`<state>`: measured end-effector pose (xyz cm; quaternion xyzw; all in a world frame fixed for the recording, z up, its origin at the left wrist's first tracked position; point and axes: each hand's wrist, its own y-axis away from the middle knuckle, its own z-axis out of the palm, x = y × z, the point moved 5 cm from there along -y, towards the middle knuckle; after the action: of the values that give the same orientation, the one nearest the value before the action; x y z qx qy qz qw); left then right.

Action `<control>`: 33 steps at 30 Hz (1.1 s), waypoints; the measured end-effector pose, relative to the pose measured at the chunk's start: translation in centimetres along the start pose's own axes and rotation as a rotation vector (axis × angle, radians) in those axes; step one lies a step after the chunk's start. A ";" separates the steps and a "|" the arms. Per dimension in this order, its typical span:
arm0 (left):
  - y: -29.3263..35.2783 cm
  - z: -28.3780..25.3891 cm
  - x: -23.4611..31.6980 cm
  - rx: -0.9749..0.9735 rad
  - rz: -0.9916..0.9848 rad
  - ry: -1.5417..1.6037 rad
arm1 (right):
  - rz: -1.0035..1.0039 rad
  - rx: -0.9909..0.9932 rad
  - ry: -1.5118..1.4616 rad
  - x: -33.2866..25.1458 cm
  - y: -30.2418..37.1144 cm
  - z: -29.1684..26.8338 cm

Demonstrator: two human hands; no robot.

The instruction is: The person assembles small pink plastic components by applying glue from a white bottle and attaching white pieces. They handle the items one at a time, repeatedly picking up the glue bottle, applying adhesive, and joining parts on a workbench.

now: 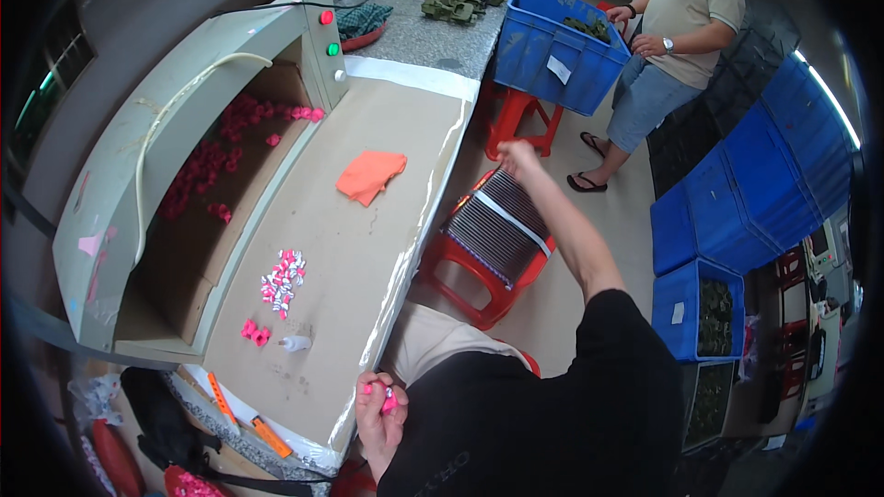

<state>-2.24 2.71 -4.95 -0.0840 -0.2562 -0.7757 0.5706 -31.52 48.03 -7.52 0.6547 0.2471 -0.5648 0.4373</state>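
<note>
Here, pink piece in left hand

Pieces lie left of what seems a bottle.

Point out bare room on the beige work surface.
Bare patches: between the orange cloth and the pink-and-white pile; also beyond the cloth, up to the white strip. Crowded: around that pile, the loose pink pieces and small white bottle.

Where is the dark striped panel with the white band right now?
In the head view, the dark striped panel lies on the red stool right of the beige worktable, the right hand by its upper end.
</note>
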 end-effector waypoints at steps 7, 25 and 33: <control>0.5 -0.5 0.3 0.022 -0.055 -0.012 | -0.192 0.072 -0.036 -4.2 1.5 1.2; 1.4 0.2 2.1 0.072 -0.062 -0.151 | -0.253 -0.707 -0.015 -1.0 25.9 18.2; -0.1 -3.4 1.9 -0.007 -0.038 -0.100 | -0.370 -0.675 0.066 -1.1 26.1 20.2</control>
<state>-2.36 -0.51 -7.08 -0.1197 -0.2831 -0.7822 0.5418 -20.97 18.09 1.61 0.4362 0.5471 -0.4997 0.5107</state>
